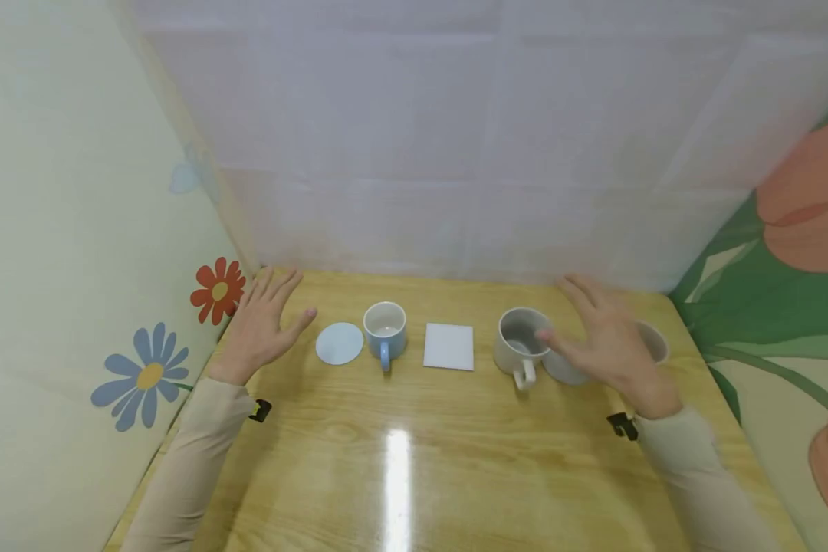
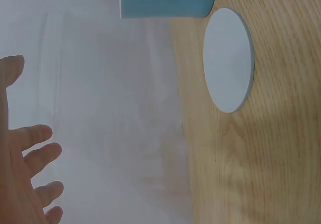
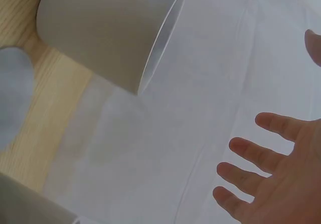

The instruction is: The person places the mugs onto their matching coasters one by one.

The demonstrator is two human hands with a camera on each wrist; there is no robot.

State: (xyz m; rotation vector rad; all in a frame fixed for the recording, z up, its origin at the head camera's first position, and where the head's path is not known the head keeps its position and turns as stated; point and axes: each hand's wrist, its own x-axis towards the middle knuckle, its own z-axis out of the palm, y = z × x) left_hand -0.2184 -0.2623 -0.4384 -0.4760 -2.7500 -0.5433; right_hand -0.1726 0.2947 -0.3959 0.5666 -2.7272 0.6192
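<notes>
My left hand [image 1: 258, 326], fingers spread, hovers left of a round white coaster [image 1: 340, 343] and holds nothing. Right of that coaster stands a small light-blue mug [image 1: 385, 333] with its handle toward me; its blue side [image 2: 168, 0] shows in the left wrist view. Over on the right, my right hand [image 1: 610, 341] has its fingers extended above the table and is likewise without an object. It partly covers another round coaster [image 1: 564, 369] and a mug [image 1: 654, 343] behind it. A larger greyish-white mug [image 1: 522, 345] stands beside its thumb, upright, handle toward me.
Between the blue mug and the greyish-white mug lies a square white coaster [image 1: 448, 346]. All stand on a wooden table [image 1: 331, 475], with a white cloth backdrop [image 1: 414, 153] along its far edge. Flower-patterned fabric borders the left and right sides.
</notes>
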